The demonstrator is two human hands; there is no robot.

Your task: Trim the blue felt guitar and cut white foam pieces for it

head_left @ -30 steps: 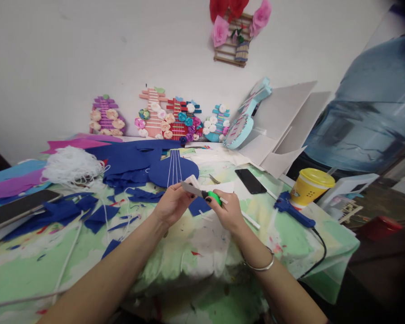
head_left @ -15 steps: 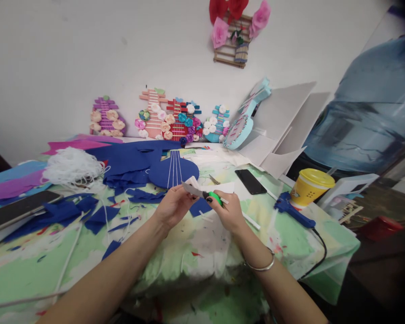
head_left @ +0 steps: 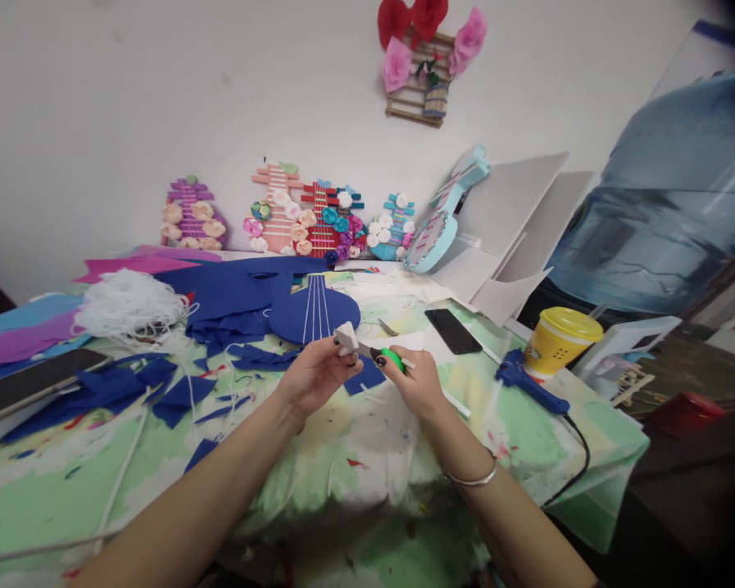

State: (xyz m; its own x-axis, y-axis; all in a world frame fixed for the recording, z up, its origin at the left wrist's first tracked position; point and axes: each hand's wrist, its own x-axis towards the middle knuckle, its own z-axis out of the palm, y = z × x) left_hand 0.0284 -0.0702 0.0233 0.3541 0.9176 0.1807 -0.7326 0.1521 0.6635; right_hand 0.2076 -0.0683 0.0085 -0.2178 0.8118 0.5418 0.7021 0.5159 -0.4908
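My left hand [head_left: 318,371] pinches a small white piece [head_left: 346,333], perhaps foam board, between thumb and fingers. In my right hand [head_left: 417,384] is a knife [head_left: 392,358] with a green and black handle. Its blade points left and lies against the white piece; I cannot tell how deep it goes. Just behind my left hand lies a flat blue guitar-shaped piece [head_left: 291,314] with white strings along it. A blue scrap [head_left: 364,376] and thin white strips sit on the table beneath my hands.
White cord [head_left: 131,304] is heaped at left beside blue felt [head_left: 233,294]. At right are a black phone [head_left: 453,331], a blue glue gun [head_left: 532,382] with its cable, and a yellow-lidded cup [head_left: 563,339]. Decorated small guitars [head_left: 278,208] line the wall near leaning white boards [head_left: 502,220].
The knife blade has shifted slightly against the white piece, which now shows tilted differently in my left fingers. Both hands keep their hold, and the camera view has moved a little.
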